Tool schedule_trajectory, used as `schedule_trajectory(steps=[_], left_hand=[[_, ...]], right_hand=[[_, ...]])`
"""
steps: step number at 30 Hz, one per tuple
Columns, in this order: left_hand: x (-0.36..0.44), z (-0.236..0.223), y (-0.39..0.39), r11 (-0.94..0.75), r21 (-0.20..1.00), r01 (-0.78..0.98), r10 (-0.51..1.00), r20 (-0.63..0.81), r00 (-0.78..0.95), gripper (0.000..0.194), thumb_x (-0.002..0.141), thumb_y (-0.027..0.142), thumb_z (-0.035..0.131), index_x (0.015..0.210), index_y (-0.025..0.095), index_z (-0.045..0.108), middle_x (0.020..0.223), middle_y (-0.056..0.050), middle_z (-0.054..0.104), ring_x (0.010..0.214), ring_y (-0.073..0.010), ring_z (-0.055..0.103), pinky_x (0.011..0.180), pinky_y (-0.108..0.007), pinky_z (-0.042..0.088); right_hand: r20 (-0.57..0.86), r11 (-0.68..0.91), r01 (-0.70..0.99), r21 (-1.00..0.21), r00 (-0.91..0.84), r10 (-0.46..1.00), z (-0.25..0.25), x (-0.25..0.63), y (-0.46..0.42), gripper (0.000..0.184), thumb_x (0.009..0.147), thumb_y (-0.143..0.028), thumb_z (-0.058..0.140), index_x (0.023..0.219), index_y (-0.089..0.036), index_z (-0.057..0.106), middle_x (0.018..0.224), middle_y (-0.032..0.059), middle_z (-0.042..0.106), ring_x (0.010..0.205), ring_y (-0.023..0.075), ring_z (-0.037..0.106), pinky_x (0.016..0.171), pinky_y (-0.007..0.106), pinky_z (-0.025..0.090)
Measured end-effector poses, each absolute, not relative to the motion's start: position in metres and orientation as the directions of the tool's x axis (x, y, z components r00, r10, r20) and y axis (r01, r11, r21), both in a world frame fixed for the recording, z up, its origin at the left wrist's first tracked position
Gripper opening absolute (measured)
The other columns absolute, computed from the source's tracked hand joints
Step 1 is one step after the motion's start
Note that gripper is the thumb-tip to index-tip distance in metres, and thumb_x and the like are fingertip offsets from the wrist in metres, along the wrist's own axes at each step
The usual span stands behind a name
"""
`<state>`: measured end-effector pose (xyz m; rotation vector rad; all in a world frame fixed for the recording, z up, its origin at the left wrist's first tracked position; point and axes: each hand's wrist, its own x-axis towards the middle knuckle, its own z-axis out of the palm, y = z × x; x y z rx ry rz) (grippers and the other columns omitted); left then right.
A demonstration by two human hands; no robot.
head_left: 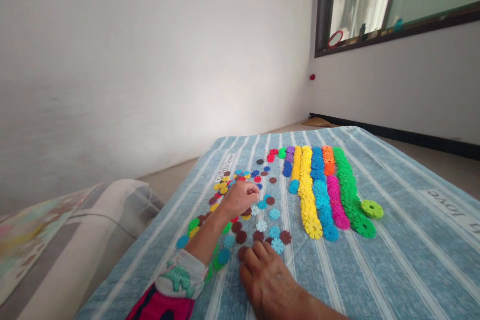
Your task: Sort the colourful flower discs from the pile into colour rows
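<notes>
My left hand [242,197], reaching in from the lower left, hovers over a loose scatter of notched plastic discs. Its fingers are curled together, and what they hold, if anything, is hidden. Nearer to me, my right hand [268,277] rests low on the cloth with bent, closed fingers. Their tips are beside a brown disc [258,236] and a light blue disc [277,246]; anything under them is out of sight. To the right lie overlapping rows of discs sorted by colour, including a yellow row [306,185], a magenta row [335,202] and a green row [347,187].
A striped blue cloth [412,260] covers the surface beneath the discs. A lime green disc stack [372,209] sits beside the green row. At the left is a grey-and-white striped fabric [108,220]. White walls and a window [367,0] stand beyond.
</notes>
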<state>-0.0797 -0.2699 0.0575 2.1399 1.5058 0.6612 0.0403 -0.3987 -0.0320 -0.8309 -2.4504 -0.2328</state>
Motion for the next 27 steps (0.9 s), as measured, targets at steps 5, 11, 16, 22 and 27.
schedule_trajectory(steps=[5,11,16,22,27], left_hand=[[-0.147,0.053,-0.305,-0.17,0.506,0.846,0.977,-0.023,0.21,0.017,0.066,0.023,0.053,0.066,0.014,0.067,0.059,0.002,0.059,0.058,-0.0125,0.052,0.056,-0.022,0.037],[-0.179,0.044,-0.337,-0.101,0.447,0.889,0.979,-0.112,0.168,0.014,0.064,0.021,0.054,0.063,0.015,0.067,0.057,0.002,0.06,0.057,-0.0125,0.052,0.056,-0.022,0.035],[-0.179,0.032,-0.342,-0.096,0.444,0.891,0.985,-0.085,0.149,0.014,0.065,0.023,0.056,0.066,0.016,0.068,0.06,0.001,0.061,0.058,-0.0121,0.052,0.056,-0.022,0.035],[-0.179,0.033,-0.351,-0.148,0.468,0.871,0.967,-0.117,0.227,0.016,0.066,0.017,0.055,0.07,0.015,0.07,0.06,0.002,0.061,0.057,-0.0108,0.05,0.054,-0.021,0.033],[-0.172,0.04,-0.36,-0.162,0.47,0.868,0.938,-0.201,0.284,0.014,0.066,0.017,0.057,0.07,0.016,0.071,0.06,0.003,0.061,0.057,-0.0104,0.05,0.054,-0.021,0.032]], right_hand=[[0.529,0.796,0.603,-0.051,-0.66,0.534,-0.029,0.046,-0.405,0.01,0.078,-0.007,0.064,0.083,-0.015,0.062,0.09,0.008,0.061,0.08,0.0244,0.049,0.074,0.039,0.047],[0.519,0.814,0.572,-0.103,-0.667,0.534,-0.035,0.049,-0.407,0.015,0.082,-0.003,0.059,0.091,-0.014,0.062,0.1,0.0089,0.061,0.088,0.025,0.049,0.082,0.04,0.046],[0.513,0.822,0.552,-0.14,-0.669,0.537,-0.035,0.052,-0.408,0.015,0.084,-0.002,0.056,0.089,-0.015,0.062,0.093,0.0078,0.06,0.086,0.025,0.05,0.081,0.041,0.046],[0.523,0.831,0.535,-0.152,-0.67,0.527,-0.033,0.054,-0.409,0.018,0.082,-0.001,0.056,0.091,-0.015,0.062,0.089,0.0075,0.059,0.085,0.0256,0.052,0.081,0.042,0.047],[0.486,0.828,0.543,-0.142,-0.69,0.536,-0.038,0.056,-0.408,0.02,0.083,-0.001,0.055,0.094,-0.015,0.062,0.089,0.0081,0.059,0.086,0.0265,0.052,0.082,0.043,0.047]])
